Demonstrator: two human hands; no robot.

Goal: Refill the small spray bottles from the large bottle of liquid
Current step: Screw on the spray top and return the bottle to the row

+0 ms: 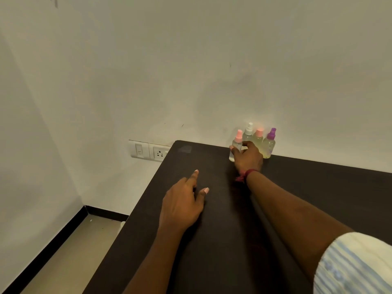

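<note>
Head view: 4 small spray bottles stand in a row at the far edge of the dark table point(212, 240), against the wall point(191, 71). Left to right: pink-cap bottle point(237, 143), white-cap bottle point(248, 132), 2nd pink-cap bottle point(259, 135), purple-cap bottle point(269, 145). Right hand point(247, 157) reaches in w/ fingers curled round the leftmost pink-cap bottle. Left hand point(182, 205) is over the table nearer, fingers spread, holding nothing. Wall socket point(149, 152) far left.

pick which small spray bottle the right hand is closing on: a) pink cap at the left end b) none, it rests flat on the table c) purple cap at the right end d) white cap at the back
a: the right hand wraps its fingers around the leftmost pink-capped bottle, away from the purple-capped bottle.
</note>
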